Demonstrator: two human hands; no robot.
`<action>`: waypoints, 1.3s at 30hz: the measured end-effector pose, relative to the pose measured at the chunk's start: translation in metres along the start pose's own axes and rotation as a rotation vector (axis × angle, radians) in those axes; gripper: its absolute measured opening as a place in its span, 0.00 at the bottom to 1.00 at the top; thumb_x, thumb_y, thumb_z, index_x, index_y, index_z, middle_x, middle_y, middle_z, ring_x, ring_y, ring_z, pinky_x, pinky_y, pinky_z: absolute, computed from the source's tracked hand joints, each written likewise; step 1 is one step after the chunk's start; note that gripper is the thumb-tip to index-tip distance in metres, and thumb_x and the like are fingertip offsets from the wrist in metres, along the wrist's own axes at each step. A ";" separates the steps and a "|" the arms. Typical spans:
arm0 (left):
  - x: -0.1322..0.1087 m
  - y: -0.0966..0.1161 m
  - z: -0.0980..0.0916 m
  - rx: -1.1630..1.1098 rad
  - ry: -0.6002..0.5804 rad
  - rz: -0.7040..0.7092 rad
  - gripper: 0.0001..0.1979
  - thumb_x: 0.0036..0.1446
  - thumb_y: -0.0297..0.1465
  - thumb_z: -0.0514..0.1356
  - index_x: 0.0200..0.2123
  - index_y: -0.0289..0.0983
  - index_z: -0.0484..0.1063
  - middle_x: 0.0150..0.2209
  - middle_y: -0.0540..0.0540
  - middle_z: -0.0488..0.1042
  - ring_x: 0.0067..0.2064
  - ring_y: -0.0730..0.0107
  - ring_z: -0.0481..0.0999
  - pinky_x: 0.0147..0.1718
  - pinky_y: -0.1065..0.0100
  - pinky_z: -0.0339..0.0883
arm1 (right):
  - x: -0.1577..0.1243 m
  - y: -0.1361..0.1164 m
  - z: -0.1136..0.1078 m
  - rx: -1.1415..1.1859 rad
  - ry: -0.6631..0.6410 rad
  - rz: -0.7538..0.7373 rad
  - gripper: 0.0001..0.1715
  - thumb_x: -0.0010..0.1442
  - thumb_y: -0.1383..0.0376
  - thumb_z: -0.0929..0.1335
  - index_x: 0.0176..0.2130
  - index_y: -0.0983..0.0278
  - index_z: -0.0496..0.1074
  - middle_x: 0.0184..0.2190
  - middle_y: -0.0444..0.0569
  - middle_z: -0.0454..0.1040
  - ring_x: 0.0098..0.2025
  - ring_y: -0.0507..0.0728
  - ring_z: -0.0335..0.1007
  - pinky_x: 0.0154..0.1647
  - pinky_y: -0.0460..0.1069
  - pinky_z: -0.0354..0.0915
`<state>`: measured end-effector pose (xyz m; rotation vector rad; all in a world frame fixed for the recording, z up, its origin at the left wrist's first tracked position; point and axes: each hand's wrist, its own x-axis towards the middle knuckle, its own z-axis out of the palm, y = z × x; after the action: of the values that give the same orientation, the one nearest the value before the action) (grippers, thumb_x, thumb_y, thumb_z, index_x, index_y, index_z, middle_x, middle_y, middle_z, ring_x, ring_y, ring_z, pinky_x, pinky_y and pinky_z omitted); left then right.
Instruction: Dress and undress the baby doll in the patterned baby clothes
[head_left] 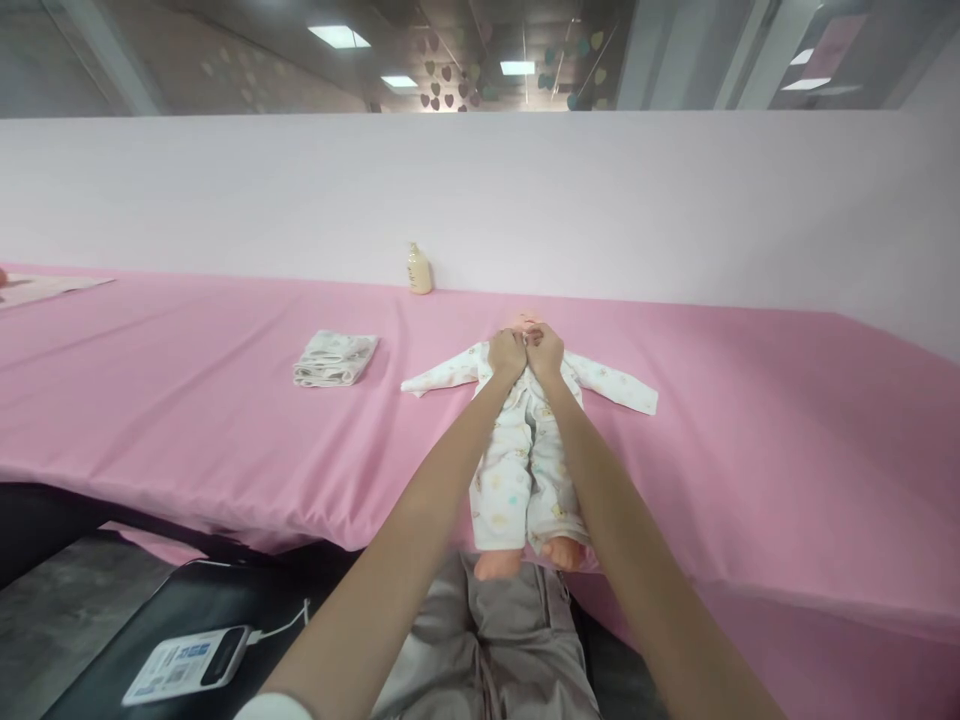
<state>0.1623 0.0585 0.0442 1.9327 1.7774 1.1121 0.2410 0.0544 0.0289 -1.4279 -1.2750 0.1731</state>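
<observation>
A baby doll lies on its back on the pink-covered table, its bare feet toward me at the front edge. It wears a white patterned baby top with both sleeves spread out sideways, and matching trousers. My left hand and my right hand meet at the neck of the top, fingers closed and pinching its front edges. The doll's head is mostly hidden behind my hands. Small details between my fingertips cannot be made out.
A folded pale cloth lies to the left. A pump bottle stands at the back by the white wall. At the far left is a light mat. A white power bank with a cable rests on a black seat.
</observation>
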 end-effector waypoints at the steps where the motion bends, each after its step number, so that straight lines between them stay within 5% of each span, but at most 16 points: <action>1: -0.001 0.000 0.000 -0.002 0.007 0.005 0.17 0.63 0.33 0.45 0.38 0.36 0.73 0.44 0.39 0.75 0.47 0.60 0.72 0.44 0.64 0.62 | -0.001 -0.001 0.000 0.013 0.010 0.010 0.11 0.51 0.72 0.62 0.34 0.65 0.71 0.31 0.48 0.75 0.31 0.54 0.68 0.38 0.47 0.63; 11: -0.015 -0.006 -0.005 -0.175 0.056 0.132 0.15 0.64 0.33 0.45 0.40 0.38 0.70 0.41 0.46 0.76 0.41 0.69 0.74 0.40 0.71 0.62 | -0.019 -0.011 -0.010 0.085 -0.012 -0.096 0.13 0.54 0.70 0.61 0.37 0.64 0.72 0.36 0.49 0.77 0.39 0.55 0.72 0.44 0.49 0.65; 15: -0.027 -0.005 -0.013 -0.260 0.086 0.207 0.14 0.64 0.31 0.45 0.44 0.39 0.69 0.43 0.47 0.76 0.43 0.72 0.74 0.42 0.73 0.62 | -0.030 -0.013 -0.017 0.062 0.023 -0.025 0.18 0.53 0.72 0.60 0.43 0.63 0.69 0.38 0.49 0.76 0.41 0.55 0.72 0.45 0.50 0.64; 18: -0.040 -0.007 -0.020 -0.223 0.120 0.131 0.16 0.64 0.32 0.43 0.43 0.38 0.70 0.42 0.46 0.76 0.43 0.70 0.74 0.43 0.72 0.62 | -0.038 -0.012 -0.019 0.026 0.084 0.020 0.17 0.51 0.73 0.60 0.40 0.64 0.69 0.38 0.51 0.75 0.40 0.56 0.70 0.45 0.50 0.64; 24: -0.053 -0.015 -0.029 -0.033 0.008 0.086 0.12 0.60 0.36 0.51 0.39 0.42 0.73 0.34 0.48 0.78 0.38 0.65 0.75 0.34 0.69 0.61 | -0.049 -0.012 -0.020 -0.093 0.087 -0.141 0.05 0.50 0.70 0.62 0.26 0.62 0.67 0.34 0.51 0.73 0.42 0.59 0.66 0.49 0.53 0.61; 39: -0.056 -0.020 -0.033 -0.018 -0.055 0.188 0.13 0.63 0.36 0.47 0.42 0.42 0.69 0.39 0.46 0.77 0.43 0.61 0.75 0.37 0.66 0.61 | -0.059 -0.016 -0.022 -0.205 0.134 -0.233 0.06 0.56 0.70 0.62 0.29 0.63 0.67 0.33 0.51 0.71 0.41 0.59 0.63 0.48 0.54 0.59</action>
<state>0.1279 0.0009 0.0336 2.1333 1.5788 1.1176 0.2239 -0.0074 0.0166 -1.4236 -1.3649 -0.2131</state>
